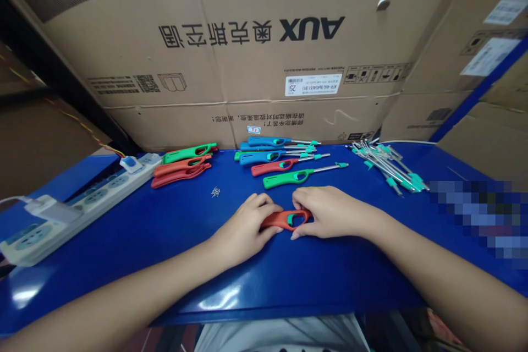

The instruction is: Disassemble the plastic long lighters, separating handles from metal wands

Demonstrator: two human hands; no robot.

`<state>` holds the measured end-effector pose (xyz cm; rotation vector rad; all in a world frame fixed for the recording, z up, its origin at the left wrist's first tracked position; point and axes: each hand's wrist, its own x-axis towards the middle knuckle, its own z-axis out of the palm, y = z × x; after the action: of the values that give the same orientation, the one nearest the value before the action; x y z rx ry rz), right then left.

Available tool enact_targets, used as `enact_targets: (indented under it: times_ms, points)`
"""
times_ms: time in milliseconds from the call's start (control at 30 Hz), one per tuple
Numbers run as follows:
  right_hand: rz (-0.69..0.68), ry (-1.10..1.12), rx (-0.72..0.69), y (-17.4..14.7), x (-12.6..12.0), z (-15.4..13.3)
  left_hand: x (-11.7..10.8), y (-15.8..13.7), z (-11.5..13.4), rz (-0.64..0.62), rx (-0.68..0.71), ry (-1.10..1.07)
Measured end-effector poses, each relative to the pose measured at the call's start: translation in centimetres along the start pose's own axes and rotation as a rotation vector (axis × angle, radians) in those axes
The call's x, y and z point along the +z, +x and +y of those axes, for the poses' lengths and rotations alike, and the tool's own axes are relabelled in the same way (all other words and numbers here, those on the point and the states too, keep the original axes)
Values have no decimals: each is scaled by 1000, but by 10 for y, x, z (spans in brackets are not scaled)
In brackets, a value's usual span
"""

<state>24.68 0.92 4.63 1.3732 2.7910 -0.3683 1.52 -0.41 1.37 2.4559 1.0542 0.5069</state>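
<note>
An orange-red lighter handle (280, 219) with a green trigger lies level between my two hands, just above or on the blue table. My left hand (249, 224) is closed around its left end, and my right hand (325, 213) grips the ring end; whether a metal tube sits inside that hand is hidden. Just beyond, a green long-neck lighter (286, 178) and a red one (274, 166) lie with their metal tubes to the right. Several blue ones (264, 157) are stacked behind them. A small pile of tiny screws or pins (215, 192) is left of my hands.
Loose handle shells (181, 165) in green and orange-red lie at the back left, beside a white power strip (88, 203) with plugs. Metal tubes with green parts (390, 165) are heaped at the back right. A cardboard sheet (231, 77) stands behind the blue table (198, 286).
</note>
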Motion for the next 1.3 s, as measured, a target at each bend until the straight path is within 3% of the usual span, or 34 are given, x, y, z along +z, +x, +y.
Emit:
enact_targets:
  times_ms: [267,667,867,1100,1300]
  points:
    - [-7,72,-60,5,5,6,2,1,-4,15,39,-1]
    - [15,32,0,2,4,2,6,8,-17,61,110,-9]
    - [104,70,3,1,0,2,8,10,-20,98,89,-91]
    - [149,288,29,10,8,21,11,11,-20,154,46,-209]
    - [205,693,8,20,18,28,10,12,-20,200,-6,-305]
